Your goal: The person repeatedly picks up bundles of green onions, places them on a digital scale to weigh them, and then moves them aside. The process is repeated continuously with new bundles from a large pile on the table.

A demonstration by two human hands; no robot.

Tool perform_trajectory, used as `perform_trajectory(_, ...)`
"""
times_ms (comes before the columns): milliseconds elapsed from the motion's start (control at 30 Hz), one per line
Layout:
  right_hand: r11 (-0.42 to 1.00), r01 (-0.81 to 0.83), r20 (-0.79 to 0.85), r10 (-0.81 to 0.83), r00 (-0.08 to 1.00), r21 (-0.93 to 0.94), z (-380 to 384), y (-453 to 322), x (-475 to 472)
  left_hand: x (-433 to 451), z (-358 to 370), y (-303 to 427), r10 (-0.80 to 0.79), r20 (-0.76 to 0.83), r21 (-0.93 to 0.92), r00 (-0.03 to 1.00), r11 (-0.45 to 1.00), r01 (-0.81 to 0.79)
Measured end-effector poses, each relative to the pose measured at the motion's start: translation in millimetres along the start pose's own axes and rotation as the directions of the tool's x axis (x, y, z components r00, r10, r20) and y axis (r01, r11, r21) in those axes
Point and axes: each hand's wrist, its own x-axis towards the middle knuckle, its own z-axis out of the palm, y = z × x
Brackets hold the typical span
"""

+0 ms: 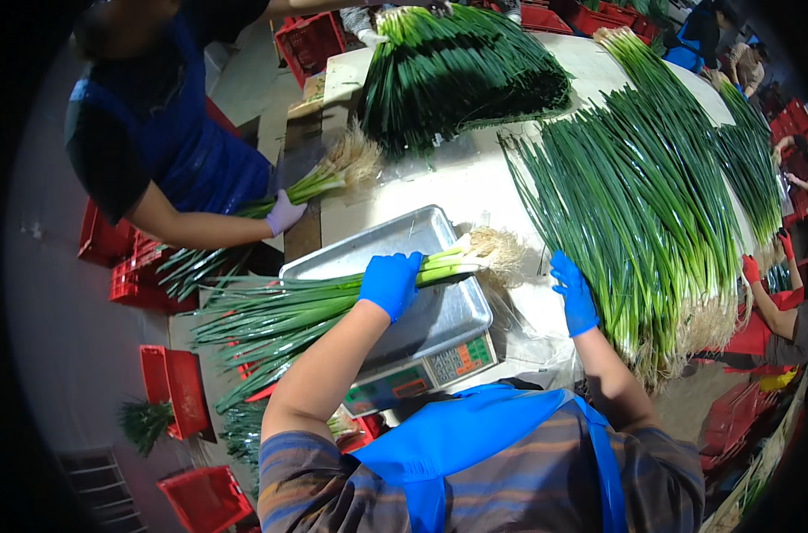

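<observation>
My left hand (392, 283), in a blue glove, grips a bunch of green onions (444, 265) around the white stems. The bunch lies across the metal tray (457, 313) of a digital scale (454, 363), its roots to the right and its leaves trailing past the tray's left edge. My right hand (574, 296), also blue-gloved, is spread and holds nothing that I can see. It is beside the leaf tips and stems of a large pile of green onions (637, 220) on the white table (437, 176).
Across the table, a co-worker in a blue apron (197, 160) holds another green onion bunch (324, 173) with roots toward the table. A second pile (464, 73) lies at the far side. Red crates (177, 393) stand on the floor at left. More people work at right.
</observation>
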Motion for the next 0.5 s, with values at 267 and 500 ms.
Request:
perform_trajectory(267,0.992,0.019,-0.125,-0.034,0.992,-0.121,-24.2,3.5,-57.6,52.7,-34.2,-46.7,-0.043,-0.134,0.060,0.990,0.997,0.051)
perform_trajectory(500,0.977,0.121,-0.188,-0.154,0.970,-0.175,-20.8,9.3,-73.9,154.7,-15.3,-99.7,-0.099,-0.115,0.090,0.988,0.990,0.110)
